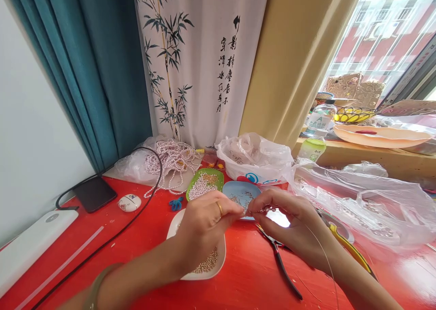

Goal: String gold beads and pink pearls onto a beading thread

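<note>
the desk (252, 278) was glossy red. along its left edge lay a long white slab with rounded corners (34, 237), and behind it a flat black phone (94, 193) with a black cable (112, 237) looping across the top. a smooth white pebble-shaped object (129, 203) sat just beside the phone. at the back edge, strands of pale pink pearls (170, 160) were heaped on crinkled clear plastic. in front of them lay tiny blue scissors (176, 204), a green oval dish (220, 176) of loose pearls and a blue dish (240, 193) of small metal bits. a white dish (220, 255) of fine gold beads sat nearer you, partly under your left hand. further right, a soft white plastic bag (255, 160) slumped at the back edge, black-handled pliers (282, 264) lay flat under your right hand, and a yellow-handled tool (350, 248) lay by a wide, wrinkled clear bag (368, 201) towards the right edge.

your left hand (204, 223), with a gold ring (220, 207), was closed narrow, its thumb and fingertips pinched together. your right hand (293, 223) was pinched the same way, tip to tip with the left above the blue dish's near rim. between them you held the thin wire (323, 251), which trailed down past your right wrist. what sat at its end was too small to tell.
</note>
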Tool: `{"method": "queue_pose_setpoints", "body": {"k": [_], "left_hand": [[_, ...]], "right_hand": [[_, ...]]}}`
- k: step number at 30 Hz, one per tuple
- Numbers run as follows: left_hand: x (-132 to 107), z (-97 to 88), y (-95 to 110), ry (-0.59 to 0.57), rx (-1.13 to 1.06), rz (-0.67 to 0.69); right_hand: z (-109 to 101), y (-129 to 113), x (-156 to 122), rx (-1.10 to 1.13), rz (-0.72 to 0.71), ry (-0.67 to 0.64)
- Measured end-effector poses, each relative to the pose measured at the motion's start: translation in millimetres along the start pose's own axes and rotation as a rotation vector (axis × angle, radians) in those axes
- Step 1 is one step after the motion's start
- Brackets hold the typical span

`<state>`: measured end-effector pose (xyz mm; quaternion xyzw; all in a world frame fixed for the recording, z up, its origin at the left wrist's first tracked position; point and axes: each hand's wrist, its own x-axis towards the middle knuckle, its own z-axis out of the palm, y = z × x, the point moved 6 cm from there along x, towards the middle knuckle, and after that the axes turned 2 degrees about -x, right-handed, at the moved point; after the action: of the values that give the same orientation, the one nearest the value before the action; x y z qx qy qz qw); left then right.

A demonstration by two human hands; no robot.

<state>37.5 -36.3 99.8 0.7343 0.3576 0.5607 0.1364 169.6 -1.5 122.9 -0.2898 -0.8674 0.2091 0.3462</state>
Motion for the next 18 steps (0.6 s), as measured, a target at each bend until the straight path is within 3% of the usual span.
{"method": "queue_pose_setpoints", "body": {"k": [18], "left_hand": [[-0.4,-0.2,5.9,-0.02,0.068,0.113]], "right_hand": [[-1.9,0.6,3.0,-0.074,0.037,0.009]]}}
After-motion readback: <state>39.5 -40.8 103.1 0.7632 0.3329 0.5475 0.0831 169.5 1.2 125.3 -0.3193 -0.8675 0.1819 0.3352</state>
